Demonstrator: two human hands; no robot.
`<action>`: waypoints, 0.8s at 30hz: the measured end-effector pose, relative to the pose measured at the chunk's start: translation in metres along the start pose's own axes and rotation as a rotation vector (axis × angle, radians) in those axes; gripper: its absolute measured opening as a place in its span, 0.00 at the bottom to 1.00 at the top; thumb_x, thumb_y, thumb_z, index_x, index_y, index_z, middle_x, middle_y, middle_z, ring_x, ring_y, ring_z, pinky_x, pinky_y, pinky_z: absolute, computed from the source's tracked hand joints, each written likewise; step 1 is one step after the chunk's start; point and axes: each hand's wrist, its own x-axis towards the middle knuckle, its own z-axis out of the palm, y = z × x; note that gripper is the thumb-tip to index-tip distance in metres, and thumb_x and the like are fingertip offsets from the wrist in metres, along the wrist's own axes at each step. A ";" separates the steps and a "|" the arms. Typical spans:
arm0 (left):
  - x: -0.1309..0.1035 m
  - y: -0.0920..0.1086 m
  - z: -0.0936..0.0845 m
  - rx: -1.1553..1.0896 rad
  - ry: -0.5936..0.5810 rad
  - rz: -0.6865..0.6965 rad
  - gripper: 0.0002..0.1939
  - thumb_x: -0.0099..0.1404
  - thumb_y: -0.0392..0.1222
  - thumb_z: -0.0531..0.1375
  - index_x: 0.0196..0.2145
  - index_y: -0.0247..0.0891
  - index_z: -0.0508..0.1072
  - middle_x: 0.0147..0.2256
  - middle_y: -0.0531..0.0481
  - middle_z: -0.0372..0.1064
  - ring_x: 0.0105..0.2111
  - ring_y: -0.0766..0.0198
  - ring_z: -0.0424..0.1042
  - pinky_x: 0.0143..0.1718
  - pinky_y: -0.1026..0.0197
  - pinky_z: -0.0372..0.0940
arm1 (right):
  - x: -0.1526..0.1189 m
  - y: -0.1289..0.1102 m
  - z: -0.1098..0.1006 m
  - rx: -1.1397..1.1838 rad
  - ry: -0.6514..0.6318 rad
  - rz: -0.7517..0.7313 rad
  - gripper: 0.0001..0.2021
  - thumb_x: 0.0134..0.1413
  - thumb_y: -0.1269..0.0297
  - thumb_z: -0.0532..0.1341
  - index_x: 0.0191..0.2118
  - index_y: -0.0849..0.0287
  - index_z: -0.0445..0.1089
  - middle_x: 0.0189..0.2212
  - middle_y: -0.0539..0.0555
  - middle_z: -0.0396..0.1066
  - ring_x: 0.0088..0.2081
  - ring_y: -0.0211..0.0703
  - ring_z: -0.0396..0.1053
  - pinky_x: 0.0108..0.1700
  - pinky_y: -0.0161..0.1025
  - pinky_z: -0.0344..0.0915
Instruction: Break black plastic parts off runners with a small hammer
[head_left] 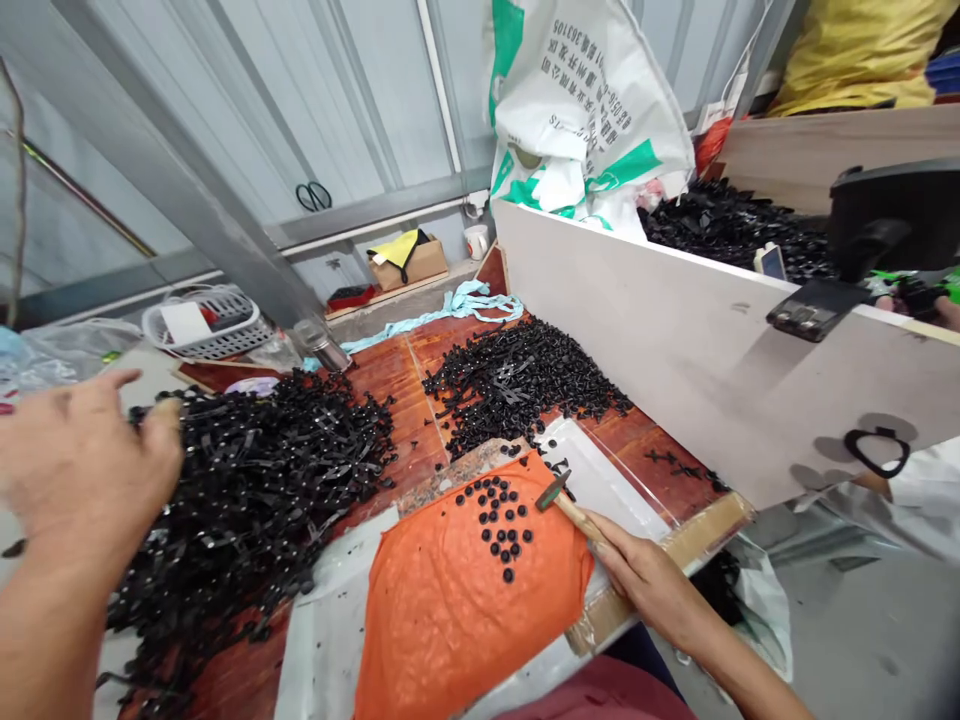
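My right hand (pixel 626 562) is closed around the wooden handle of a small hammer (pixel 577 515), whose head lies over the right edge of an orange cloth (pixel 465 600). Several small round black caps (pixel 502 520) are scattered on that cloth. At the far left my left hand (pixel 90 460) is raised beside a large pile of black parts (pixel 255 480), its thumb and fingers apart and nothing seen in it. A second pile of small black parts (pixel 525 380) lies behind the cloth.
A pale partition board (pixel 675 330) borders the table on the right, with a mirror-like black holder (pixel 817 305) clamped on it. A white basket (pixel 202 325) and a glass jar (pixel 322 347) stand at the back left. Another person's hand (pixel 949 312) shows at far right.
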 end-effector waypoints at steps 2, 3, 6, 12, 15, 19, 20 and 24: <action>-0.008 0.029 0.022 -0.061 -0.083 0.120 0.28 0.70 0.53 0.47 0.55 0.32 0.72 0.49 0.36 0.73 0.50 0.43 0.68 0.54 0.44 0.63 | 0.001 -0.002 -0.001 0.008 -0.018 0.015 0.27 0.72 0.48 0.48 0.70 0.46 0.59 0.66 0.50 0.65 0.65 0.54 0.64 0.68 0.50 0.55; -0.016 0.050 0.037 -0.137 -0.184 0.238 0.24 0.70 0.50 0.48 0.52 0.34 0.74 0.48 0.38 0.74 0.49 0.47 0.69 0.55 0.46 0.63 | 0.001 -0.003 -0.001 0.014 -0.030 0.024 0.27 0.72 0.47 0.48 0.70 0.46 0.59 0.66 0.51 0.65 0.65 0.55 0.64 0.69 0.51 0.55; -0.045 0.121 0.091 -0.287 -0.538 0.491 0.16 0.70 0.41 0.51 0.48 0.38 0.76 0.46 0.41 0.74 0.49 0.51 0.68 0.55 0.52 0.62 | 0.002 -0.006 -0.002 0.034 -0.048 0.036 0.27 0.72 0.47 0.47 0.70 0.46 0.59 0.66 0.50 0.65 0.65 0.56 0.63 0.68 0.52 0.56; -0.056 0.205 0.169 -0.326 -0.752 0.465 0.22 0.67 0.29 0.51 0.55 0.41 0.71 0.48 0.38 0.72 0.50 0.52 0.70 0.50 0.55 0.63 | 0.002 -0.001 0.003 0.051 0.013 0.051 0.26 0.70 0.46 0.50 0.68 0.43 0.63 0.62 0.49 0.70 0.63 0.57 0.67 0.62 0.48 0.66; -0.046 0.213 0.188 -0.379 -0.803 0.411 0.25 0.66 0.26 0.52 0.57 0.43 0.69 0.47 0.40 0.74 0.48 0.55 0.73 0.48 0.57 0.64 | 0.003 0.004 0.005 0.036 0.047 0.058 0.24 0.69 0.47 0.53 0.66 0.43 0.66 0.61 0.48 0.72 0.60 0.57 0.70 0.61 0.46 0.67; -0.036 0.210 0.196 -0.497 -0.845 0.313 0.24 0.63 0.27 0.56 0.55 0.43 0.69 0.45 0.42 0.76 0.46 0.54 0.75 0.48 0.56 0.64 | 0.004 0.003 0.004 0.057 0.029 0.068 0.24 0.69 0.49 0.53 0.66 0.42 0.65 0.60 0.48 0.72 0.61 0.56 0.70 0.63 0.46 0.65; -0.033 0.207 0.195 -0.533 -0.844 0.276 0.25 0.62 0.27 0.56 0.55 0.42 0.68 0.43 0.42 0.76 0.46 0.53 0.75 0.49 0.55 0.64 | 0.004 0.002 0.004 0.073 0.027 0.064 0.23 0.70 0.49 0.53 0.66 0.42 0.65 0.61 0.48 0.71 0.61 0.55 0.69 0.63 0.45 0.65; -0.029 0.190 0.177 -0.717 -0.845 0.087 0.27 0.63 0.27 0.52 0.59 0.37 0.63 0.34 0.48 0.71 0.39 0.57 0.76 0.46 0.56 0.68 | 0.005 0.000 0.004 0.126 0.046 0.019 0.23 0.70 0.50 0.54 0.66 0.41 0.65 0.63 0.47 0.68 0.62 0.56 0.69 0.60 0.44 0.67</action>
